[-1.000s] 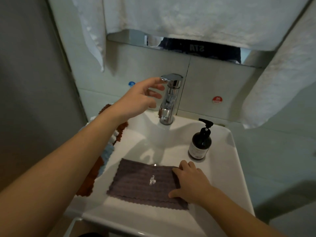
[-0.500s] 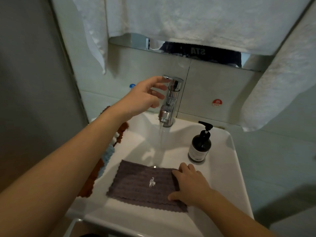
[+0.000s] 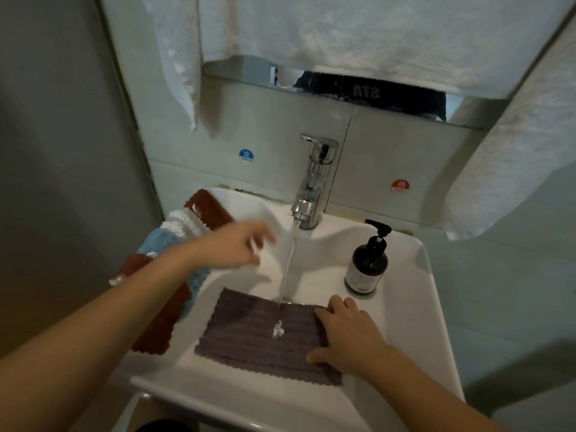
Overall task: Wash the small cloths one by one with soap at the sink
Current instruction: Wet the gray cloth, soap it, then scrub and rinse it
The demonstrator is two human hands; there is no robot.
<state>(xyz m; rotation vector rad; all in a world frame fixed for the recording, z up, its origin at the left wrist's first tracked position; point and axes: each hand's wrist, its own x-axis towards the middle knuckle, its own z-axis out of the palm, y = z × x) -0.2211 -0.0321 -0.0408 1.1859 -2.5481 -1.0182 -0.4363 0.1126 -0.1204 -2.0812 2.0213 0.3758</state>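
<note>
White towels [image 3: 358, 35] hang far, above sink. White sink [image 3: 417, 310]: grey cloth [image 3: 249, 335] spread flat in near basin, soap dab at centre. Coloured cloths [image 3: 174, 232] piled on left rim. Chrome tap [image 3: 313, 182] running onto grey cloth's far edge. Soap bottle [image 3: 367, 263] right of stream. Right hand [image 3: 349, 338] flat, fingers straight, pressing cloth's right end. Left hand [image 3: 237, 247] blurred, over basin, holding nothing; finger pose unclear.

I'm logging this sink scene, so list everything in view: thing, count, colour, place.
grey cloth: 1, dark grey, spread flat in the basin, white soap blob on it
water stream: 1, clear, falling on the cloth's far edge
faucet: 1, chrome, back of sink
sink: 1, white
soap bottle: 1, dark with black pump, right rim
cloth pile: several, rust, white, blue, left rim
towels: white, hanging above
stickers: blue cold, red hot, on wall tiles
left hand: blurred, above basin, holding nothing
right hand: flat on the cloth's right edge
</note>
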